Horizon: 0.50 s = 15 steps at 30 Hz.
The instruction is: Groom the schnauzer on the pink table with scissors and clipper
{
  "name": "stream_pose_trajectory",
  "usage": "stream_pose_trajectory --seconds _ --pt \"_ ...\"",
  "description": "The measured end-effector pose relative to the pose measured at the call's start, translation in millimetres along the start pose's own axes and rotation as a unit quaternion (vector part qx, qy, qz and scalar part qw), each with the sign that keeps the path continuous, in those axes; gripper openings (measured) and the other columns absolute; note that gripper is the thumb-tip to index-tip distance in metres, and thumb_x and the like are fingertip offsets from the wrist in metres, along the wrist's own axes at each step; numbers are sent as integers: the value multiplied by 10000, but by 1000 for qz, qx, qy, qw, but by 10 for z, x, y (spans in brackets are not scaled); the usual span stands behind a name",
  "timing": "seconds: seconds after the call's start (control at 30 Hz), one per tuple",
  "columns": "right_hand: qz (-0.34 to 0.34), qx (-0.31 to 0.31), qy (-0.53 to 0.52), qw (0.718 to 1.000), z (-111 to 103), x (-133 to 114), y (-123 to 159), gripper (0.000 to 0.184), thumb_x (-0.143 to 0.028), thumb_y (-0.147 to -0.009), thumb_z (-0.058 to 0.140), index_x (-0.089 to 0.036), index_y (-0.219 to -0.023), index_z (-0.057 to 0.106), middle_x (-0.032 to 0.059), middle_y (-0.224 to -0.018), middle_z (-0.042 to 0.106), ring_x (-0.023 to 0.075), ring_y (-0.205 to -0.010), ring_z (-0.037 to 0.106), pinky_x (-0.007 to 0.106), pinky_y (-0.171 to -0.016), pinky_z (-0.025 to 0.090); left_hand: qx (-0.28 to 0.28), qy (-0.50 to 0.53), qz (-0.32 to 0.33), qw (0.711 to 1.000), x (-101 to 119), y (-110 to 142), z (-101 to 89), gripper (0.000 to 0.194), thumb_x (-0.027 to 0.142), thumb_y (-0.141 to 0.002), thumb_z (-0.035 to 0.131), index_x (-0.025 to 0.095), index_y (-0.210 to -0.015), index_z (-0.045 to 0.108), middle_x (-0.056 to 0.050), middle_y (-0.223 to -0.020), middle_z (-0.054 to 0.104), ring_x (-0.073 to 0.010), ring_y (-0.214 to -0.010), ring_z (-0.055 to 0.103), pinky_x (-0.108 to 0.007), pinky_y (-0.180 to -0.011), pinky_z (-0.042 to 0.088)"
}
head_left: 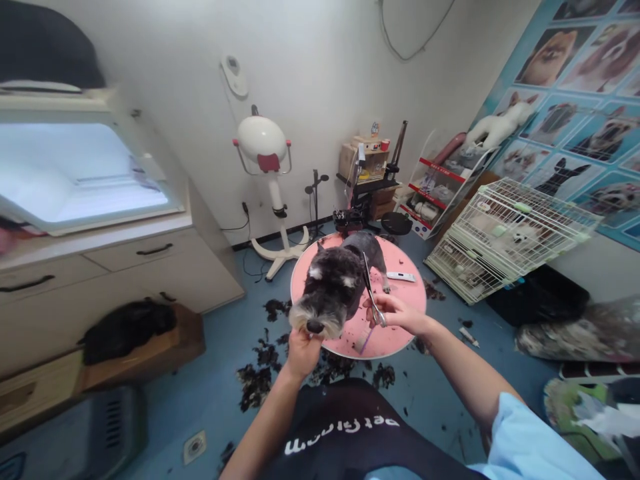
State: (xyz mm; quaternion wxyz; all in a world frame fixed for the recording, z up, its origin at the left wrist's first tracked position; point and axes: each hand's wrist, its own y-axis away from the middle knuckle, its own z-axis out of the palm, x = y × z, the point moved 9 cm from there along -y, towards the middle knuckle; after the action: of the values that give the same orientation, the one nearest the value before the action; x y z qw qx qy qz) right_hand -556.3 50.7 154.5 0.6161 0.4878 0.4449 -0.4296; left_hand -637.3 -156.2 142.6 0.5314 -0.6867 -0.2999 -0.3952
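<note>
A dark grey dog [333, 277] with a pale muzzle stands on a round pink grooming table [313, 248], its head toward me. Under its chin, my left hand [303, 351] grips the beard, with the fingers partly hidden by the hair. My right hand [395, 313] holds metal scissors [371, 287] by the finger loops, blades pointing up beside the dog's head and neck. A comb or brush with a purple handle [365, 340] lies on the table below my right hand. Farther right rests a white clipper [401, 277].
Clumps of dark hair [257, 373] litter the blue floor around the table. A white stand dryer [263, 143] stands behind it, left of a cluttered shelf [367, 167]. To the right is a wire cage [510, 233] with white animals inside. A black cat [127, 330] lies on a box at left.
</note>
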Motion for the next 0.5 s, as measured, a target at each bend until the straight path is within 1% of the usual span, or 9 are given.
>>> stream_pose_trajectory --seconds 0.07,0.17,0.27,0.33,0.43,0.5 --pt "0 -7 -3 1000 -23 -18 9 488 -348 -684 836 -156 -1063 596 30 -880 670 133 -790 667 288 -747 543 -1 -3 1 1000 13 0 -13 209 304 -733 594 181 -734 762 -82 -775 769 -247 -770 729 -364 -786 592" --pt "19 -10 0 1000 -63 -3 19 479 -342 -687 836 -150 -1056 597 25 -835 672 130 -724 669 286 -703 549 -3 -11 16 1000 60 -11 -37 213 287 -744 580 172 -733 759 -83 -770 769 -245 -760 734 -353 -776 596" --pt "15 -6 5 1000 -84 -29 21 497 -354 -700 827 -146 -1089 599 48 -889 683 146 -784 680 303 -743 555 -11 -14 36 999 103 -21 -45 228 282 -769 572 170 -782 770 -89 -806 774 -250 -807 740 -361 -823 592" --pt "4 -8 15 1000 -73 -62 14 493 -334 -698 828 -152 -1098 605 43 -906 679 138 -814 668 296 -766 551 -10 -17 39 999 96 -19 -58 232 293 -778 580 169 -815 773 -94 -835 777 -257 -837 741 -372 -849 588" --pt "5 -13 22 1000 -38 -74 1 464 -310 -690 830 -151 -1067 612 17 -838 664 114 -737 641 288 -731 549 -2 -27 35 999 56 1 -88 233 298 -776 591 167 -842 772 -101 -867 778 -267 -862 740 -387 -859 589" --pt "7 -12 18 1000 -19 -73 -8 461 -325 -692 827 -147 -1057 609 18 -831 660 117 -727 640 297 -727 552 -5 -29 38 999 39 16 -96 233 287 -781 585 165 -850 772 -101 -870 778 -267 -859 741 -391 -854 591"
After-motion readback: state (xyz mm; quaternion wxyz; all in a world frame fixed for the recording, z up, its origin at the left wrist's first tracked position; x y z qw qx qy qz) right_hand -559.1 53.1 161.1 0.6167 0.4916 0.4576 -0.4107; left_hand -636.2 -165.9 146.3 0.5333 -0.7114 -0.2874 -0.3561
